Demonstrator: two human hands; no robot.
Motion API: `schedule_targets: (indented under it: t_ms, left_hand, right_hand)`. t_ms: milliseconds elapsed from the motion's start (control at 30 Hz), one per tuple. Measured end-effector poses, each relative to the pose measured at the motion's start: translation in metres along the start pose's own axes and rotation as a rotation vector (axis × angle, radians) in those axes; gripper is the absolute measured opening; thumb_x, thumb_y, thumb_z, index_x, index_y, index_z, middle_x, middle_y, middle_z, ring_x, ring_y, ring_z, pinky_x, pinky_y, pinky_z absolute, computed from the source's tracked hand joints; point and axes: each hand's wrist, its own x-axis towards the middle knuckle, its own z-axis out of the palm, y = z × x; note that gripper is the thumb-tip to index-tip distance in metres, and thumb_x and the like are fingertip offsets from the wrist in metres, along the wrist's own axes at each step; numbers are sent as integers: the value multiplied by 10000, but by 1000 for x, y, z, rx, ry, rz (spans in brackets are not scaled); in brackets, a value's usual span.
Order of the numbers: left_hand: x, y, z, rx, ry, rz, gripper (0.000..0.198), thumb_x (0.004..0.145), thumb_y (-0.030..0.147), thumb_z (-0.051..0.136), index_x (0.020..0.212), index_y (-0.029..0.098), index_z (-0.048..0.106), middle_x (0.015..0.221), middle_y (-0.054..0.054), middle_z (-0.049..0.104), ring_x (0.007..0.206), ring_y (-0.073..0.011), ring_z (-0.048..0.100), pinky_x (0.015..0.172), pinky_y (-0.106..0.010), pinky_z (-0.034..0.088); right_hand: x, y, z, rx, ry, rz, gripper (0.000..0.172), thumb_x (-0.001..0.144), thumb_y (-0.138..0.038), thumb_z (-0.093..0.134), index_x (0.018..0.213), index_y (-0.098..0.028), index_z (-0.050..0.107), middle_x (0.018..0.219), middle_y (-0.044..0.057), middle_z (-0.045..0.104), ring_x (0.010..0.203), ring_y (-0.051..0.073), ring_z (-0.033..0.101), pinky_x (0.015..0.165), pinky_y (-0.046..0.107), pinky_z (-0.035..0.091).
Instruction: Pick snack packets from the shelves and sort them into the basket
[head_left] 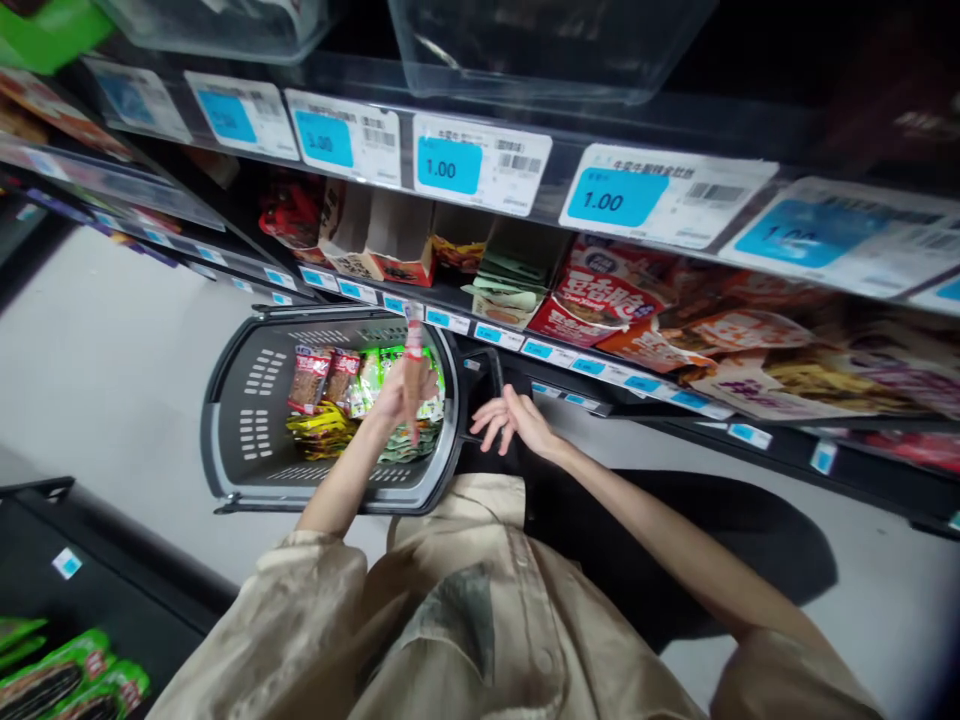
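Observation:
My left hand (401, 395) is closed around a long thin snack stick (413, 345) with a red and white wrapper, held upright over a dark grey shopping basket (247, 400) on the floor. The basket holds several snack packets, brown ones (311, 378) and green ones (375, 375). My right hand (510, 420) hovers just right of the basket's rim with its fingers spread and nothing in them, near the basket's black handle (491, 375).
Shelves of packaged snacks (600, 305) run along the right, with blue price tags (450, 165) reading 1.00 on their edges. A low dark shelf with green packets (60, 680) sits at the bottom left. Grey floor (97, 350) lies between.

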Motion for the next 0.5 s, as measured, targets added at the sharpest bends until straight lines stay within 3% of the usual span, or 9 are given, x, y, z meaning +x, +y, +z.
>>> schedule_targets:
  t_ms: [100, 200, 500]
  left_hand:
    - [-9, 8, -5, -100, 157, 40, 611, 976, 780, 340, 711, 235, 263, 565, 64, 85, 479, -118, 63, 478, -287, 157]
    - [-12, 10, -4, -146, 257, 73, 566, 1030, 718, 239, 731, 238, 254, 576, 62, 12, 523, -138, -37, 490, -315, 84]
    - [-5, -1, -11, -252, 218, -1, 479, 1078, 588, 189, 747, 241, 191, 562, 54, 66, 509, -149, 44, 492, -319, 127]
  right_hand:
    - [-4, -4, 3, -37, 18, 7, 889, 854, -912, 416, 967, -97, 753, 908, 213, 798, 559, 242, 749, 355, 269, 532]
    - [-4, -5, 1, -49, 34, 23, 861, 845, -913, 434, 954, -122, 758, 908, 207, 801, 534, 235, 736, 343, 271, 528]
    - [-2, -9, 5, -81, 48, 35, 843, 826, -911, 476, 953, -123, 747, 899, 211, 795, 509, 242, 726, 330, 289, 530]
